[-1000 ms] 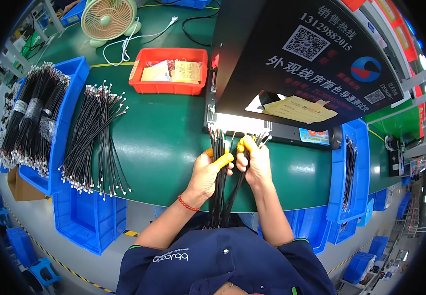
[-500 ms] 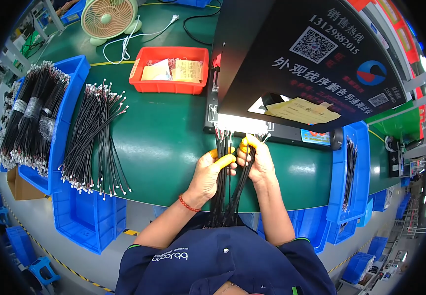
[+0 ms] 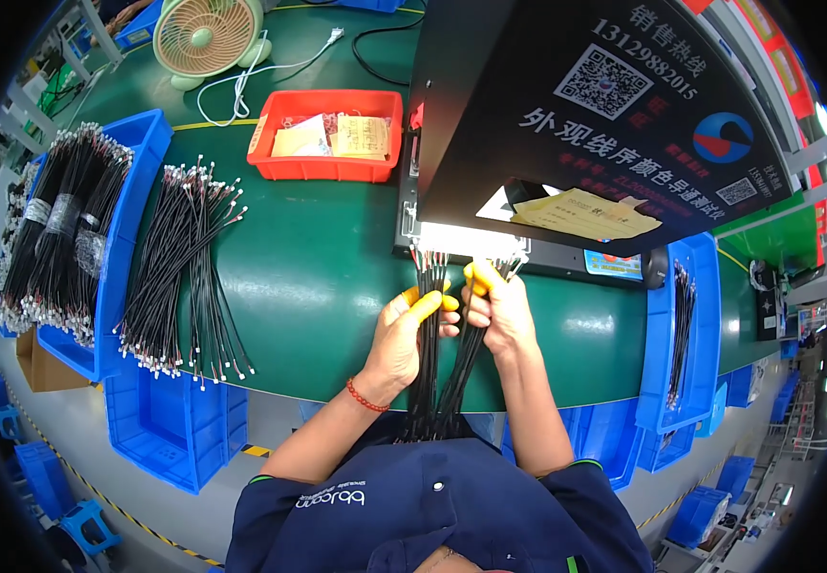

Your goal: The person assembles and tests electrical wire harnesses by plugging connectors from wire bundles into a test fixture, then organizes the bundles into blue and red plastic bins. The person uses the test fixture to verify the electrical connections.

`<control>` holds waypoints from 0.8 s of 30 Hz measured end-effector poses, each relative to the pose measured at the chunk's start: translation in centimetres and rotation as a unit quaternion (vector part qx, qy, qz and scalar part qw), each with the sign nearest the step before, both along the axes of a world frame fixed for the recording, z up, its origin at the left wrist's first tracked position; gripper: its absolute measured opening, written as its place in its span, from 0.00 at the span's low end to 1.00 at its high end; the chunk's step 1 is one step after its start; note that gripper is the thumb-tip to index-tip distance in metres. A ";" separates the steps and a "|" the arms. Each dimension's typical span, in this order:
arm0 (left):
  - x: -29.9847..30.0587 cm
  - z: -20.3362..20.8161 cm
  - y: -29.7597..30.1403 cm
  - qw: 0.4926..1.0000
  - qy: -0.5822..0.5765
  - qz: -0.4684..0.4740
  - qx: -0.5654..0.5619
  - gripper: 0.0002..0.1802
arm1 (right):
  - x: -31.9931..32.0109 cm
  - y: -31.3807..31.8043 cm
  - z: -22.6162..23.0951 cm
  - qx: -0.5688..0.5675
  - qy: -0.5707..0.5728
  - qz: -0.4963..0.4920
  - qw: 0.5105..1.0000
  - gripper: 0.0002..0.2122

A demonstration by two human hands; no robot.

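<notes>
My left hand (image 3: 404, 329) is closed around a bundle of black cables (image 3: 428, 353) with small white connectors at the upper ends. My right hand (image 3: 499, 310) grips a second bundle of black cables (image 3: 464, 361), its connector ends fanned out above my fingers. Yellow covers sit on some fingertips of both hands. Both bundles hang down toward my lap, where their lower ends are hidden. Just beyond the connectors is the brightly lit opening (image 3: 466, 241) of a black testing machine (image 3: 490, 124).
To the left, loose black cables (image 3: 184, 267) lie beside a blue bin (image 3: 150, 153) of bundled cables. A red tray (image 3: 325, 170) with paper slips stands behind, near a fan (image 3: 201, 38). At right, a long blue bin (image 3: 666, 392) holds more cables.
The two bundles sit a little further apart at the top, and the left one's connectors are more evenly lined up. Both hands stay in nearly the same place.
</notes>
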State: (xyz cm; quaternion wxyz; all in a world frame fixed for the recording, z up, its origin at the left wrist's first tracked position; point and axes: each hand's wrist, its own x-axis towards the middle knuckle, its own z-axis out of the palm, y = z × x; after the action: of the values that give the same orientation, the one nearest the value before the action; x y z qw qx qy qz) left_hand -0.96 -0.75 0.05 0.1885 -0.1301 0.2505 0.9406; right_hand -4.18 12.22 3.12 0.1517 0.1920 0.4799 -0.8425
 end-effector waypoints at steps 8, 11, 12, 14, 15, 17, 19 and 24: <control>-0.1 0.4 0.1 0.999 0.008 -0.011 -0.046 0.06 | -0.2 0.1 -1.4 -0.083 -0.027 -0.045 0.995 0.09; -0.1 0.7 0.1 0.998 -0.004 -0.008 -0.060 0.05 | -0.3 0.0 -1.9 -0.071 -0.027 -0.061 0.995 0.09; -0.1 0.8 0.2 0.998 -0.008 -0.007 -0.059 0.04 | -0.4 -0.3 -1.8 -0.071 -0.027 -0.062 0.995 0.09; -0.2 0.9 0.2 0.998 -0.011 -0.006 -0.059 0.04 | -0.4 -0.8 -1.3 -0.028 -0.036 -0.107 0.993 0.09; -0.2 0.8 0.2 0.998 -0.005 -0.007 -0.063 0.04 | -0.4 -0.7 -1.3 -0.028 -0.035 -0.108 0.993 0.09; -0.2 0.8 0.2 0.998 0.001 -0.008 -0.066 0.05 | -0.3 -0.4 -1.3 -0.042 -0.034 -0.078 0.996 0.09; -0.2 0.9 0.2 0.997 -0.003 -0.004 -0.083 0.05 | -0.1 -0.3 -1.2 -0.042 -0.020 -0.065 0.997 0.09; -0.1 0.3 0.3 0.997 0.017 -0.012 -0.079 0.05 | 1.2 -1.5 0.3 0.101 0.067 0.031 0.992 0.09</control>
State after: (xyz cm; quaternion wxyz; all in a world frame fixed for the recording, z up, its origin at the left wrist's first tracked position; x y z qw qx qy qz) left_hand -1.09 -0.42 0.38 0.1844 -0.1256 0.3285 0.9178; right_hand -2.93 10.74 3.46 0.1250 0.1342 0.5770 -0.7959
